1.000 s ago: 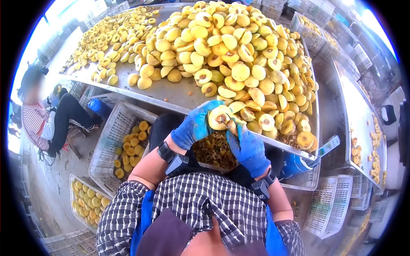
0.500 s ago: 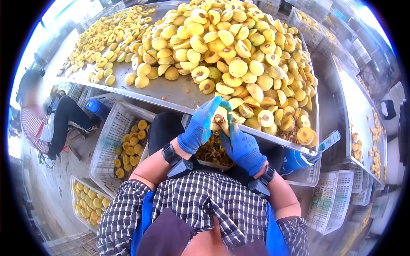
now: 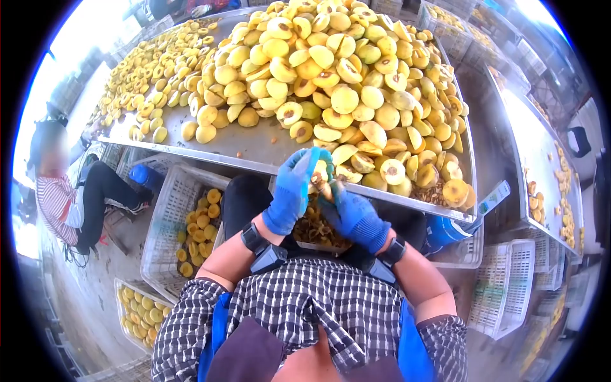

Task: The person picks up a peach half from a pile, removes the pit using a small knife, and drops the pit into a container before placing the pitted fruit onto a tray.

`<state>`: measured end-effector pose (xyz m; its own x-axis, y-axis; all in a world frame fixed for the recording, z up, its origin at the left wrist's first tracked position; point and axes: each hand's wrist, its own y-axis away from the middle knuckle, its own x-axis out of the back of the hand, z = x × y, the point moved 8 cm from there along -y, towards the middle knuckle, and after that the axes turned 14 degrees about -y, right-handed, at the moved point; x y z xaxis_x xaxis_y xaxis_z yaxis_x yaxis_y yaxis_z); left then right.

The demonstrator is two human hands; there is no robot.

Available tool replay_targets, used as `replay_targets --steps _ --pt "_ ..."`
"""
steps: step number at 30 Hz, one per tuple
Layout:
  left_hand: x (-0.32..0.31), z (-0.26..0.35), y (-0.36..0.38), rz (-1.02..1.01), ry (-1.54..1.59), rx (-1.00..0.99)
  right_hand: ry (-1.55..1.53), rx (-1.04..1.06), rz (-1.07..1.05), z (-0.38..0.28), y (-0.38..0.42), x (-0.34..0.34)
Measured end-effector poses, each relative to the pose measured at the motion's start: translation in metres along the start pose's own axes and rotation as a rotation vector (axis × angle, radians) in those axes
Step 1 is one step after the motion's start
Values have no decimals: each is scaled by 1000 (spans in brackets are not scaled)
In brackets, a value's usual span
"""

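Note:
My left hand (image 3: 289, 198), in a blue glove with lighter blue fingertips, curls around a yellow peach half (image 3: 320, 170) just in front of the metal table's edge. My right hand (image 3: 355, 216), gloved the same way, closes on a slim light-brown tool (image 3: 324, 190) that meets the fruit; its working end is hidden by fingers and peach. Both hands are close together above a container of brown scraps (image 3: 318, 228) between my knees. Beyond them, a large heap of peach halves (image 3: 344, 99) covers much of the metal table (image 3: 254, 141).
White crates holding peach halves stand at my left, one nearer (image 3: 167, 226) and one lower (image 3: 137, 337). A blue bucket (image 3: 442, 232) and a white crate (image 3: 503, 286) are at right. Another person (image 3: 60, 184) sits at far left. A second table (image 3: 528, 153) stands at right.
My hands stay together at the table edge, with the right hand turned slightly and a little lower. The camera view has shifted slightly. Another person's gloved hand now shows at the far table edge.

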<state>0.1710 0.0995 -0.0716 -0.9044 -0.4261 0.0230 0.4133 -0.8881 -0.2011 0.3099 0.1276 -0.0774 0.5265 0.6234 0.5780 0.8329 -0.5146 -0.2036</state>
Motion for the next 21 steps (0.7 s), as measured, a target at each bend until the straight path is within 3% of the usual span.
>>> replay_targets --steps 1,4,7,10,13,17,19,20,21 --pt "-4 -18 2 38 318 225 -139 -9 -20 1 -1 -7" --pt "-6 -1 0 8 253 116 -135 24 11 -4 1 -1" --pt "-4 -6 -6 -86 142 146 -253 135 -16 -8 -4 1" --pt "-8 1 -5 -97 91 118 -1139 -610 -242 5 14 -21" --pt "-15 -3 -6 -390 111 284 -1131 -703 -344 9 20 -19" --pt "-7 -4 -5 -296 -97 -113 -775 -666 -289 16 12 -3" --pt "-5 -25 -6 -213 114 -17 -648 -370 -107 65 6 -10" --pt "-7 -35 -3 -172 221 33 -711 -369 -89 69 7 -16" --pt "-9 -35 2 -137 165 -62 -775 -369 -71 74 7 -21"
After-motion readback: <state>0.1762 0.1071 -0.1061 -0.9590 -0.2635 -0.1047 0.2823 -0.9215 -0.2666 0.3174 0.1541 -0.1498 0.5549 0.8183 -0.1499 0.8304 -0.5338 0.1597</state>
